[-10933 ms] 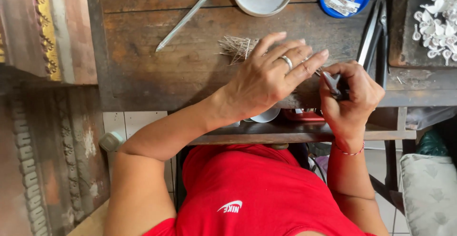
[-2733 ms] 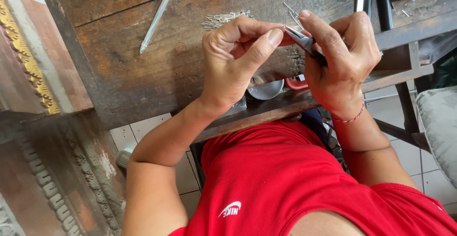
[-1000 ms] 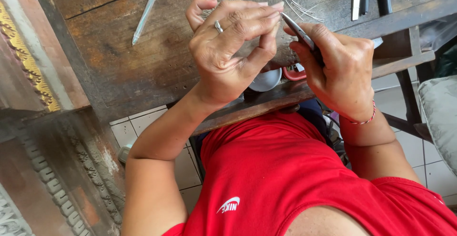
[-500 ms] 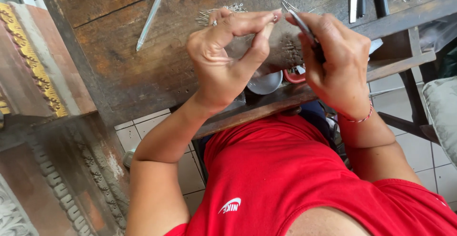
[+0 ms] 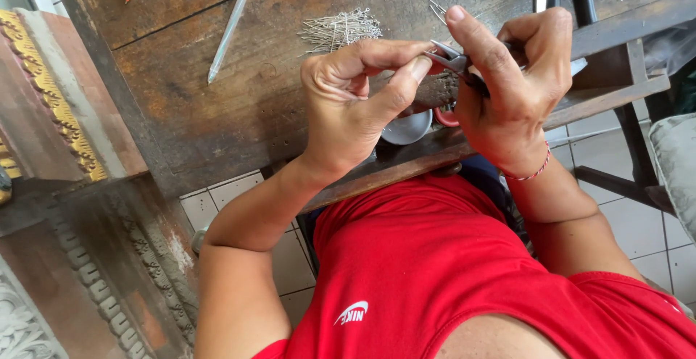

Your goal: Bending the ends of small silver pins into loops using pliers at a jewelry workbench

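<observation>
Working hands: we see both raised over the near edge of the wooden workbench [image 5: 217,105], fingertips nearly meeting.
Right hand [image 5: 515,87]: our fingers are wrapped tight around small metal pliers [image 5: 451,58], forefinger stretched along the top.
Left hand [image 5: 355,105]: our thumb and forefinger are pinched together right at the pliers' tip; whatever sits between them is too small to tell.
Pliers: held in the air between the two hands, tip pointing left.
Wire pins [image 5: 337,29]: a loose silver heap lying on the bench just beyond the left hand.
Pen [image 5: 232,22]: lying further left, well apart.
Small metal bowl [image 5: 407,127]: under the hands, at the bench edge.
</observation>
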